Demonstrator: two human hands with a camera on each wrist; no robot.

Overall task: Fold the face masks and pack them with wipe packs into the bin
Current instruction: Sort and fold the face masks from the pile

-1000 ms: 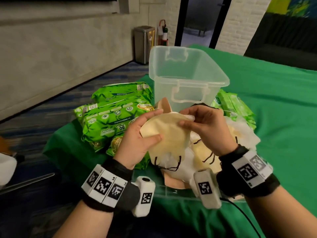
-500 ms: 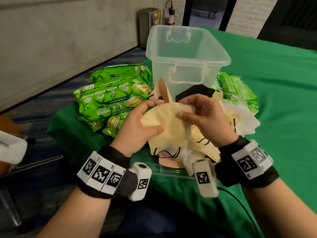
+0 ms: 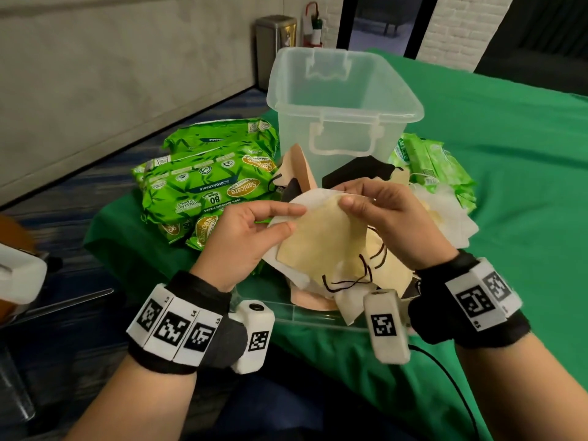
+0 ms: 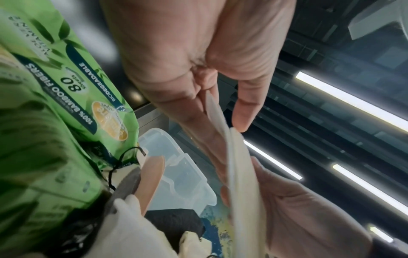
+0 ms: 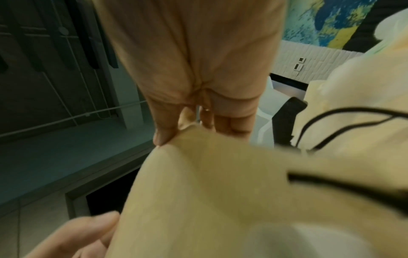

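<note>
At the centre of the head view the left hand (image 3: 245,237) pinches the left edge of a cream face mask (image 3: 318,237) between thumb and forefinger, and the right hand (image 3: 391,224) pinches its upper edge the same way, thumb on the near side; the mask hangs between them with a white lining showing along its upper left rim. In the left wrist view the thumb sits just off the mask's thin edge (image 4: 234,157) while the fingers press from behind. Below and to the right of the hands lies a pile of masks (image 3: 356,281) in cream, white, pink and black, their dark ear loops tangled. Just above the pile, in the upper middle of the frame, stands a clear plastic bin (image 3: 343,100), upright and open. Green wipe packs (image 3: 206,189) are stacked at centre left, and more wipe packs (image 3: 429,163) lie at centre right beside the bin, all on a green cloth (image 3: 515,186).
</note>
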